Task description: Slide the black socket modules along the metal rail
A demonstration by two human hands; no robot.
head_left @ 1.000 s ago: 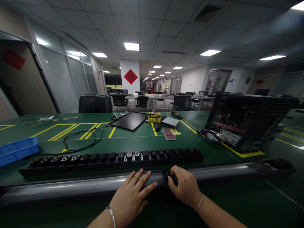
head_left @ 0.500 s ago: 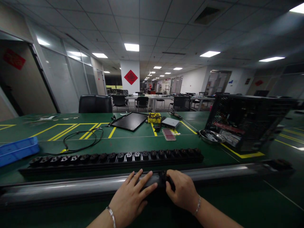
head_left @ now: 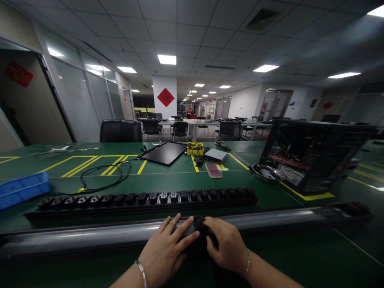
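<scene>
A long metal rail with dark edges [head_left: 90, 239] lies across the front of the table. My left hand [head_left: 165, 249] rests on it with fingers spread. Just right of those fingertips, my right hand [head_left: 228, 245] has its thumb and fingers around a small black socket block [head_left: 199, 225] set in the rail; my hands partly hide this block. Behind the rail runs a black strip [head_left: 144, 203] fitted with a row of socket modules. Another dark socket piece [head_left: 354, 208] sits at the rail's right end.
On the green table [head_left: 168, 182] are a blue bin [head_left: 24, 190], a looped black cable [head_left: 120, 176], a flat black panel [head_left: 163, 153], a yellow box with cables [head_left: 195, 149], a grey box [head_left: 215, 154], a metal bowl [head_left: 267, 176] and an opened computer case [head_left: 318, 152].
My right hand and the black socket block have shifted slightly left along the rail, nearer my left fingertips. My left hand has stayed in place.
</scene>
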